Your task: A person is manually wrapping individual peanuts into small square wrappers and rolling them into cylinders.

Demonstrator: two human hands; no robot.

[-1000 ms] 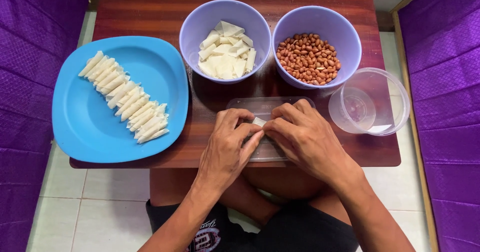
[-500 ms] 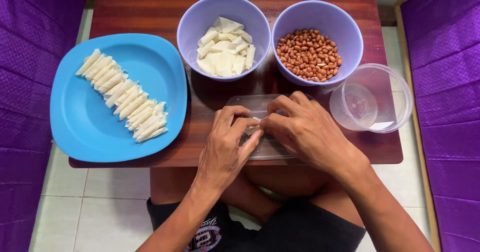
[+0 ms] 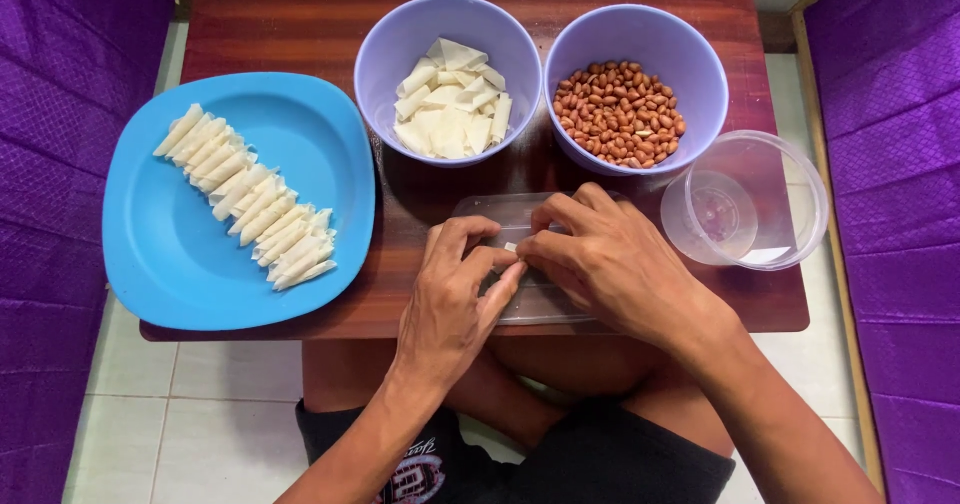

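My left hand [image 3: 458, 299] and my right hand [image 3: 610, 262] meet over a clear plastic lid [image 3: 478, 210] lying flat on the wooden table [image 3: 300, 4]. Their fingertips pinch a small white pastry wrapper [image 3: 511, 248] between them; most of it is hidden by the fingers. Just beyond the hands stand a lilac bowl [image 3: 400, 39] of white wrapper pieces [image 3: 450, 104] and a lilac bowl [image 3: 700, 59] of peanuts [image 3: 618, 114].
A blue plate [image 3: 180, 254] on the left carries a diagonal row of several rolled white pastries [image 3: 245, 199]. A clear round container [image 3: 745, 199] with a little liquid stands at the right. Purple cushions flank the table; the table's front edge is under my wrists.
The hands have stayed over the lid; the fingers have shifted slightly, closing tighter on the small wrapper.
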